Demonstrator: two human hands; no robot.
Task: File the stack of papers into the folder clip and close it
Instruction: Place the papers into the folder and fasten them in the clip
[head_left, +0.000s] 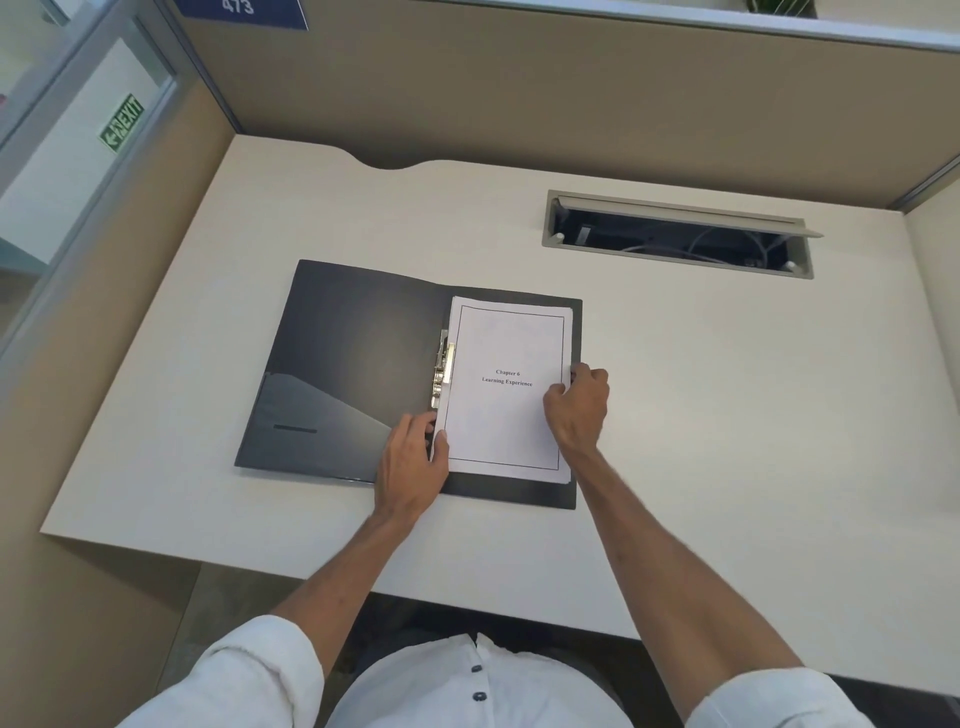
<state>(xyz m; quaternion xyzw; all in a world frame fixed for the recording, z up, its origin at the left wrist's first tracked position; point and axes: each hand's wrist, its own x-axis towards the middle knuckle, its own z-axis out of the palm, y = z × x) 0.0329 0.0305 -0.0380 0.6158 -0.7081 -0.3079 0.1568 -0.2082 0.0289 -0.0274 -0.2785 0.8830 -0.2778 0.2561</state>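
A black folder (343, 364) lies open and flat on the desk. On its right half rests the stack of white papers (506, 426), top sheet printed "Chapter 6 Learning Experience". The metal clip (442, 371) runs along the spine at the stack's left edge, its lever lying over that edge. My left hand (413, 457) rests at the stack's lower left corner, thumb on the paper and fingers on the spine. My right hand (579, 405) pinches the stack's right edge at mid height.
The pale desk (727, 415) is bounded by beige partition walls at the back and both sides. An open cable tray (675, 236) is set into the desktop behind and to the right of the folder. The desk's front edge runs just below my forearms.
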